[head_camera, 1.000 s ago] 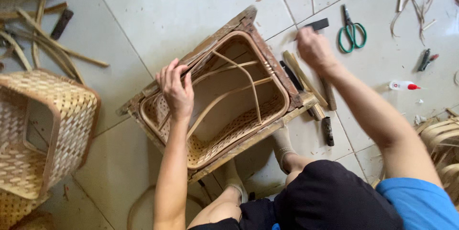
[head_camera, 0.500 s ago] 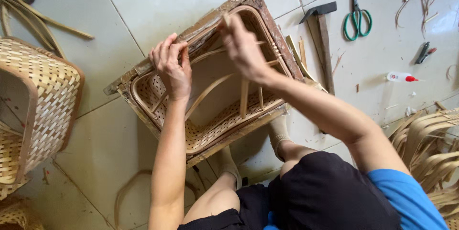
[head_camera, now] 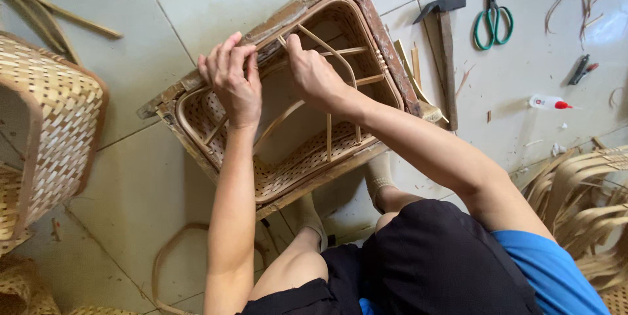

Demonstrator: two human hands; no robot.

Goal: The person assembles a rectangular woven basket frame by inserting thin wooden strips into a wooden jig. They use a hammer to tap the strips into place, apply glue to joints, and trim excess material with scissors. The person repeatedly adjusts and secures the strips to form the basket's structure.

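Note:
A woven bamboo basket sits inside a rough wooden frame on the tiled floor between my feet. Thin bamboo ribs cross its open middle. My left hand presses on the basket's far rim, fingers curled over the edge. My right hand is beside it, fingertips pinching a thin bamboo rib where it meets the rim.
A finished woven basket stands at the left. A hammer, green-handled scissors, a small glue bottle and a dark cutter lie at the right. Loose bamboo strips pile at the lower right.
My right hand came from the tools at the right across to the basket's far rim and now pinches a rib beside my left hand. The left hand stayed on the rim.

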